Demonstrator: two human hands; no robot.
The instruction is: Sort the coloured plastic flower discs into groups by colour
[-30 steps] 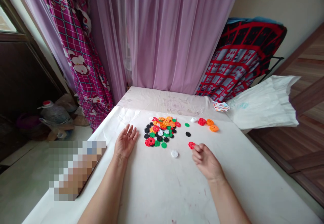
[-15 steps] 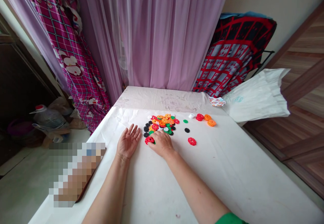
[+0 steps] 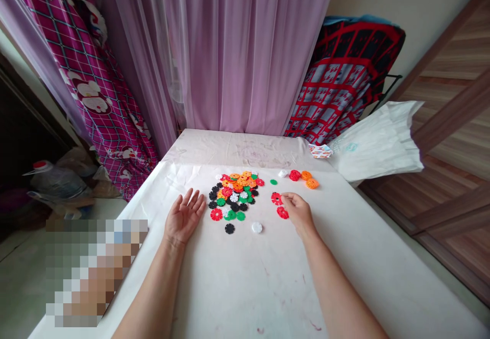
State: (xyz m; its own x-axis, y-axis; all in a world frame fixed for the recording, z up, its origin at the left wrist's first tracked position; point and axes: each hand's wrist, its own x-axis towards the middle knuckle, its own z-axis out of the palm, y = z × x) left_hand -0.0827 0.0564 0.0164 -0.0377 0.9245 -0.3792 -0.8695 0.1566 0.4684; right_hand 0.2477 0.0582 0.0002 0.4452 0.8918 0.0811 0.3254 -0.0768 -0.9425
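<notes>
My left hand (image 3: 184, 217) lies palm up on the white tabletop with its fingers spread, holding nothing. Between thumb and fingers, my right hand (image 3: 298, 211) pinches a red notched plastic disc (image 3: 276, 198). Just below that disc, more red notched discs (image 3: 282, 212) rest on the table beside the hand. A mixed pile of notched discs (image 3: 234, 191) in orange, red, black, green and white spreads between both hands. Nearer to me are a black disc (image 3: 229, 228) and a white disc (image 3: 256, 227), which looks stacked.
At the back right sit white discs (image 3: 283, 173), red discs (image 3: 294, 175) and orange discs (image 3: 312, 183) in small clusters, with a single green disc (image 3: 273, 182). A white bag (image 3: 378, 142) stands at the right edge. A pixelated object (image 3: 101, 275) lies left.
My right hand has left the pile and moved right, now pinching a red disc over the other red discs. Black and white discs show in front of the pile. My left hand stays palm up.
</notes>
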